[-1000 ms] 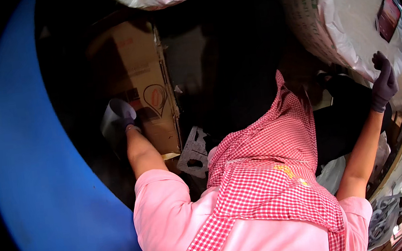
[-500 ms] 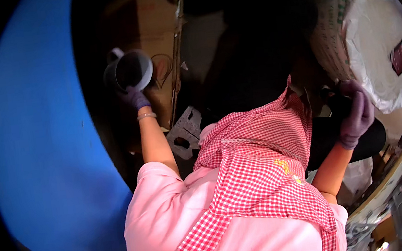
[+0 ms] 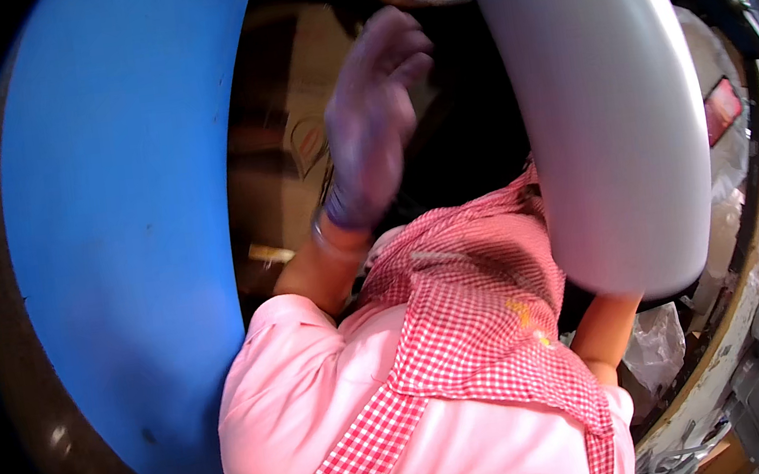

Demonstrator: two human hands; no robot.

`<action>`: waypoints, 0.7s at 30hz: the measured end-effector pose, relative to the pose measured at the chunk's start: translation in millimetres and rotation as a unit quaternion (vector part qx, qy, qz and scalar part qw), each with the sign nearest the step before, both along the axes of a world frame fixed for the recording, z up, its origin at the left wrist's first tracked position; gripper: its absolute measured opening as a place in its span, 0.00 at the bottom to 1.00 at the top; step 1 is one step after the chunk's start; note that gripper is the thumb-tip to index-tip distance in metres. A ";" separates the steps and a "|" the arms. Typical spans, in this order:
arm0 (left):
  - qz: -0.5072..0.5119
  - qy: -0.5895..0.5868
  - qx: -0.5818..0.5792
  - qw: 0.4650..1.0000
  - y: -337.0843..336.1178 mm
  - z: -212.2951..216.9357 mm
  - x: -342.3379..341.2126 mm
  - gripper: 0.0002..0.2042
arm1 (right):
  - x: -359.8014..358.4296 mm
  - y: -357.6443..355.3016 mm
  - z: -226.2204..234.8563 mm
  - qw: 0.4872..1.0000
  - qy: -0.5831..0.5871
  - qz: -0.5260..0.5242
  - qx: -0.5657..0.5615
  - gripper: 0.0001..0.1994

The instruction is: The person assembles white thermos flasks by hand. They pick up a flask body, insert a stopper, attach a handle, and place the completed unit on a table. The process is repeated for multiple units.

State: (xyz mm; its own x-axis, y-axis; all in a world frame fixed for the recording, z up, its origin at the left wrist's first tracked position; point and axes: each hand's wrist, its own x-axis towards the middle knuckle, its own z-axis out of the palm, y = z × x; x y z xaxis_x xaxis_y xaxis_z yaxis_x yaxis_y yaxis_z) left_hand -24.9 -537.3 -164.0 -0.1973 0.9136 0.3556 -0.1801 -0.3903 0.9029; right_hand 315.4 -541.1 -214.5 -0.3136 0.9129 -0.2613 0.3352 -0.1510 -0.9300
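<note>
Long grey piece (image 3: 614,117) hides right hand

A blue surface (image 3: 130,265) fills the left. The apron (image 3: 477,357) bears unreadable yellow embroidery (image 3: 525,316). At right, the grey piece's long axis runs away from the body, rounded end nearest; whether the right hand's fingers grasp it, I cannot tell. A carton (image 3: 286,196) shows a printed outline (image 3: 308,144). Before it, the left hand (image 3: 374,130) is released, fingers loosely bent.

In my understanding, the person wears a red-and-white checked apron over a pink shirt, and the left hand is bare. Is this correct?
Not quite: the left hand is not bare; the head view shows it in a purple glove. The person does wear a red-and-white checked apron over a pink shirt.
</note>
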 end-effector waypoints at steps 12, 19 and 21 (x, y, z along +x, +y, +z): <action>-0.603 0.059 -0.035 0.795 111.1 96.9 165.3 0.35 | 87.2 -72.0 133.9 0.929 0.002 -0.223 0.295 0.22; -0.715 0.219 0.063 0.661 63.9 138.6 233.1 0.39 | 67.0 -74.3 202.8 0.809 -0.228 0.029 0.541 0.19; -0.691 0.194 0.105 0.688 63.4 121.4 239.4 0.36 | 63.4 -77.6 202.2 0.819 -0.254 0.016 0.514 0.18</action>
